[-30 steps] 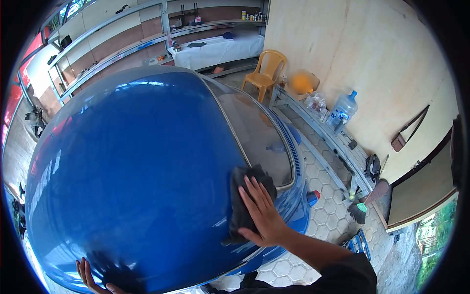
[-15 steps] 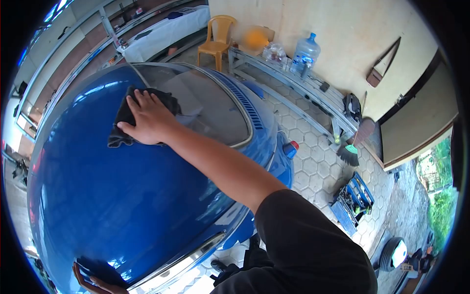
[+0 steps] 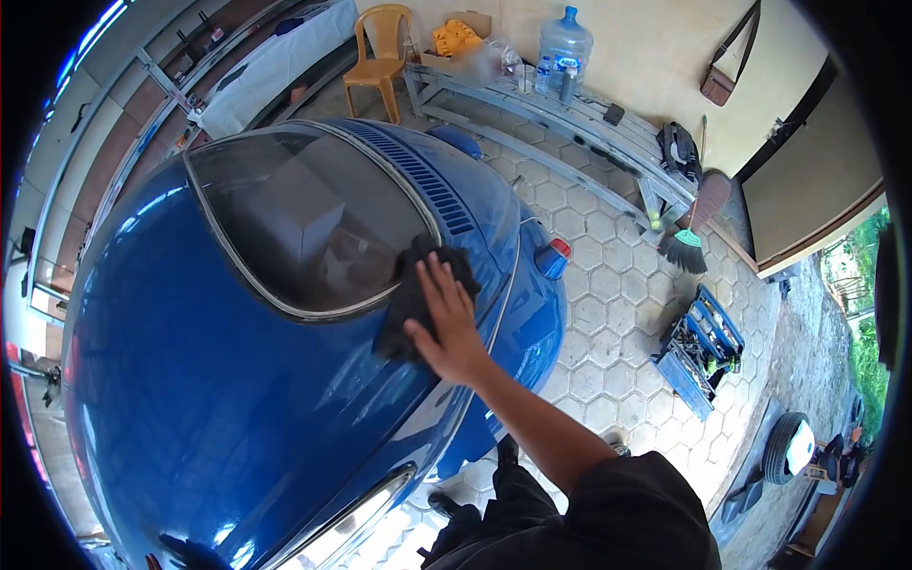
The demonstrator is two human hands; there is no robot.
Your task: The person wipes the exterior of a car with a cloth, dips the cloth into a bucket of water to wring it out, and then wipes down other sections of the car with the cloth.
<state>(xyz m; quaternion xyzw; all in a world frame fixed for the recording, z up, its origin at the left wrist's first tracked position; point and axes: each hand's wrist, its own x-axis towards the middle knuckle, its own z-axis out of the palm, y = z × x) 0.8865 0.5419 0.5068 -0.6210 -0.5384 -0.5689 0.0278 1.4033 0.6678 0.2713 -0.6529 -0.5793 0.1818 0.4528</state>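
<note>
A blue car (image 3: pixel 237 399) with a glossy roof fills the left and middle of the view. My right hand (image 3: pixel 448 328) lies spread on a dark cloth (image 3: pixel 408 309), pressing it against the body beside the lower right corner of the rear window (image 3: pixel 313 214). Louvres (image 3: pixel 418 166) run along the body just above the cloth. Of my left hand (image 3: pixel 153 562) only a fingertip or two shows at the bottom left edge, by the roof; the rest is out of view.
A metal bench (image 3: pixel 560 114) along the wall holds a water bottle (image 3: pixel 566 47). A yellow chair (image 3: pixel 380 62), a broom (image 3: pixel 684 249), an open blue toolbox (image 3: pixel 701 351) and a tyre (image 3: pixel 787 446) stand on the paved floor (image 3: pixel 603 285).
My right hand and the cloth went from the roof beside the window's far side to its near right corner. The view shifted, and my left hand has mostly left it.
</note>
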